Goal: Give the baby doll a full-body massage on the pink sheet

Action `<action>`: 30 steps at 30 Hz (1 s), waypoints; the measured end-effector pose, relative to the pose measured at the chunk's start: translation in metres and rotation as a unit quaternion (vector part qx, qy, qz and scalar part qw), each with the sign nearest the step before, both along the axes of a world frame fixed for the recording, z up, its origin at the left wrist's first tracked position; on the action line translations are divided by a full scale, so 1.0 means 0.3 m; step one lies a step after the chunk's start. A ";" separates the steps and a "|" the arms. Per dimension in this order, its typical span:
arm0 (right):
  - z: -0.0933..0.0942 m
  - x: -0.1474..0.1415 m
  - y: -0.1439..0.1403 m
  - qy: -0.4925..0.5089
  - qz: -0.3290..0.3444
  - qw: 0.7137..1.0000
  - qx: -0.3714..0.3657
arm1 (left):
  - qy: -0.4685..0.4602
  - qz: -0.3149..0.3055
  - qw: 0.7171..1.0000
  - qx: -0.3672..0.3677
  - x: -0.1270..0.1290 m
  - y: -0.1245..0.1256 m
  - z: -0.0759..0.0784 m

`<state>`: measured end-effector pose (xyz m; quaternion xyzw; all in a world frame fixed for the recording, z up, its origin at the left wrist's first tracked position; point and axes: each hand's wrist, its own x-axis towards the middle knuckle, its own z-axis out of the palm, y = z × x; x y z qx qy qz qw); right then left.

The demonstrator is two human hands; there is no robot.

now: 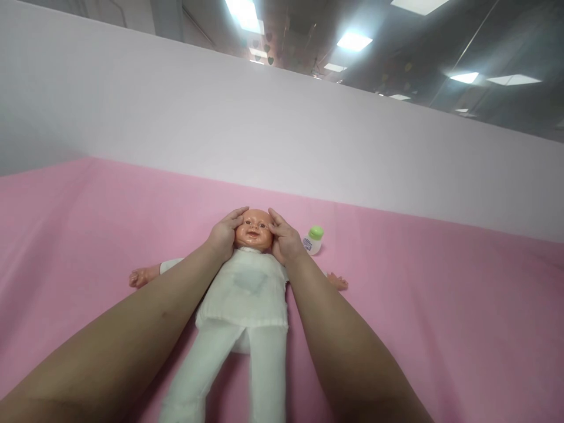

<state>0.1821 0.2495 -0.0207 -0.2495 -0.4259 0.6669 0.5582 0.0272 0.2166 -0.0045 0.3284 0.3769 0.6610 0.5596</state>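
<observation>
A baby doll (247, 288) with a smiling face lies on its back, dressed in a white cloth top and white trousers. My left hand (224, 236) rests against one side of the doll's head (254, 231), its fingers stretched out towards the crown. On the opposite side, my right hand (284, 237) touches the temple and cheek with its fingers extended and slightly apart. Both palms flank the head without wrapping round it. The doll's arms reach out sideways, partly covered by my forearms. Its feet are out of view.
A small clear bottle with a green cap (314, 239) stands just right of my right hand. Pink cloth (396, 305) covers the surface under the doll. Behind it rises a white wall (282, 129), with glass reflecting ceiling lights above.
</observation>
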 end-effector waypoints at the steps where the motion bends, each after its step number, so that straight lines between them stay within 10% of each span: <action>1: 0.002 0.001 0.000 0.002 0.001 1.000 -0.005 | -0.001 0.001 1.000 0.002 0.001 0.001 -0.001; 12: 0.051 -0.053 -0.045 -0.137 -0.036 0.990 -0.009 | 0.054 -0.014 0.998 0.003 0.007 -0.003 0.014; 30: 0.008 -0.049 0.001 -0.032 -0.045 0.998 -0.028 | 0.049 -0.011 0.999 0.000 0.012 0.019 0.005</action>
